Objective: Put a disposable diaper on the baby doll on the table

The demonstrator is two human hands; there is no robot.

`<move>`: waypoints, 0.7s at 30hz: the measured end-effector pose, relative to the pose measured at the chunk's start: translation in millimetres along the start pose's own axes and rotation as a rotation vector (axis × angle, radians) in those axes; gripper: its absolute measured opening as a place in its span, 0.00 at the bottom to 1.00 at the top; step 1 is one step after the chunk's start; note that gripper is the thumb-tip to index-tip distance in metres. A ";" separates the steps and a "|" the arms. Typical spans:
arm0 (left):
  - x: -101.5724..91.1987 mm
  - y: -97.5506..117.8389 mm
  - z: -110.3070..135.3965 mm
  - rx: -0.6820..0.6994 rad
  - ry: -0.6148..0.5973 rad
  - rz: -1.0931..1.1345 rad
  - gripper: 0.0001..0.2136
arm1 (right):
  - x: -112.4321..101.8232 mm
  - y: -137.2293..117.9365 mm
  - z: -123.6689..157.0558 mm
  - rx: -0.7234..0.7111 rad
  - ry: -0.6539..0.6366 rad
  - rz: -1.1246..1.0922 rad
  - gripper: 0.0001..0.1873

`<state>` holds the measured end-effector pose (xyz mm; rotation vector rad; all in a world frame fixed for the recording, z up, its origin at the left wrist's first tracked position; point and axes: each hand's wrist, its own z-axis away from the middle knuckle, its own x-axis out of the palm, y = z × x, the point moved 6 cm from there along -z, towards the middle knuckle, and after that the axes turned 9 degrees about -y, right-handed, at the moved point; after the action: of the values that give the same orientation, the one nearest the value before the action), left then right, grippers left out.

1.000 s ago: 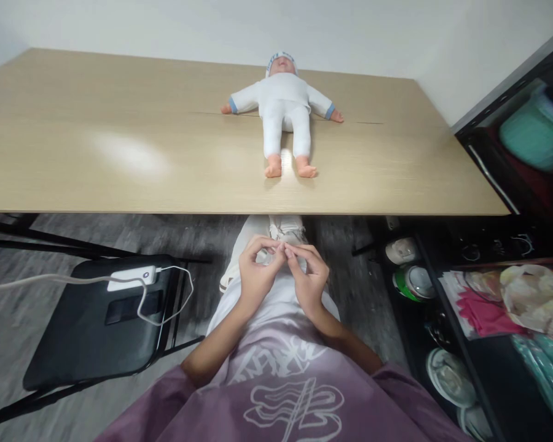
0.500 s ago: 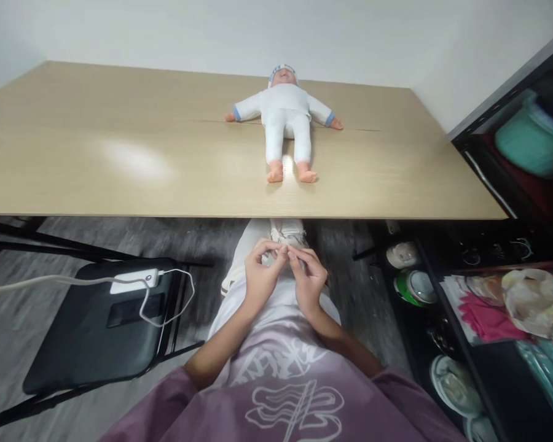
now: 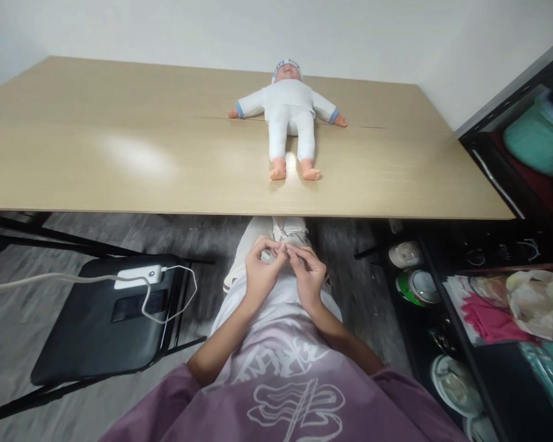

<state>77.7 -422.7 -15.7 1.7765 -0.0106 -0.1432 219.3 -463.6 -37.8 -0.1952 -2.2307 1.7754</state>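
Note:
A baby doll [image 3: 290, 116] in a white suit and a blue-banded cap lies on its back on the light wooden table [image 3: 120, 153], feet towards me. Below the table's front edge my left hand [image 3: 260, 276] and my right hand [image 3: 308, 275] meet in front of my waist. Their fingers are curled and the fingertips touch each other in a pinch. I cannot make out anything between them. Both hands are well short of the doll.
A black folding chair [image 3: 101, 319] at my left carries a white power bank [image 3: 137, 276] with a white cable. At the right stands a black shelf unit [image 3: 488, 294] with bowls, cloths and a teal bundle. The floor is grey.
My hands have kept their pinched pose at my waist. The view has shifted slightly, so the doll and table sit a little differently in frame.

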 end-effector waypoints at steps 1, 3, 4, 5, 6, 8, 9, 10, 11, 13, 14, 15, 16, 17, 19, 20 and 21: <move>0.2 0.0 -0.1 -0.005 -0.001 0.000 0.13 | -0.1 0.6 0.2 0.002 0.008 0.004 0.06; 0.6 -0.8 -0.8 -0.015 -0.005 0.011 0.13 | -0.9 1.8 0.5 0.006 0.031 0.014 0.07; 0.9 -1.6 -1.3 -0.022 -0.010 0.018 0.13 | -1.5 2.6 0.5 0.008 0.044 0.015 0.08; 1.3 -2.8 -2.0 -0.030 -0.016 0.025 0.12 | -2.0 3.8 0.5 0.013 0.056 0.014 0.08; 1.8 -4.1 -2.6 -0.039 -0.024 0.028 0.12 | -2.6 5.3 0.4 0.022 0.067 0.008 0.09; 3.0 -6.7 -3.8 -0.053 -0.039 0.026 0.11 | -3.3 9.3 0.2 0.048 0.080 -0.014 0.10; 3.6 -7.6 -4.2 -0.057 -0.044 0.024 0.11 | -3.5 11.4 0.1 0.062 0.086 -0.029 0.10; 4.0 -8.2 -4.5 -0.058 -0.045 0.022 0.11 | -3.7 13.2 0.0 0.076 0.089 -0.041 0.11; 4.3 -8.3 -4.7 -0.057 -0.045 0.023 0.11 | -3.7 14.7 0.0 0.088 0.091 -0.049 0.11; 4.1 -7.9 -4.8 -0.055 -0.038 0.023 0.11 | -3.6 16.2 0.1 0.099 0.090 -0.051 0.12; 3.8 -7.5 -4.8 -0.054 -0.035 0.019 0.11 | -3.5 16.1 0.0 0.098 0.088 -0.045 0.12; 3.4 -7.2 -4.9 -0.053 -0.034 0.013 0.11 | -3.5 15.7 -0.1 0.092 0.086 -0.035 0.12; 2.8 -7.0 -5.1 -0.052 -0.034 0.006 0.11 | -3.5 14.9 -0.2 0.081 0.082 -0.022 0.12; 2.1 -6.9 -5.2 -0.050 -0.034 -0.001 0.10 | -3.6 14.1 -0.5 0.068 0.077 -0.006 0.12; 0.9 -7.2 -5.5 -0.047 -0.037 -0.012 0.10 | -3.8 12.6 -1.2 0.037 0.066 0.030 0.11; 0.5 -7.6 -5.6 -0.046 -0.038 -0.016 0.09 | -4.2 12.0 -1.5 0.021 0.063 0.049 0.11; 0.1 -8.1 -5.6 -0.047 -0.037 -0.016 0.09 | -4.7 11.6 -1.9 0.007 0.059 0.067 0.10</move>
<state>77.8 -415.5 -22.4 1.7272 -0.0199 -0.1860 223.5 -460.4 -49.3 -0.3200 -2.2003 1.7868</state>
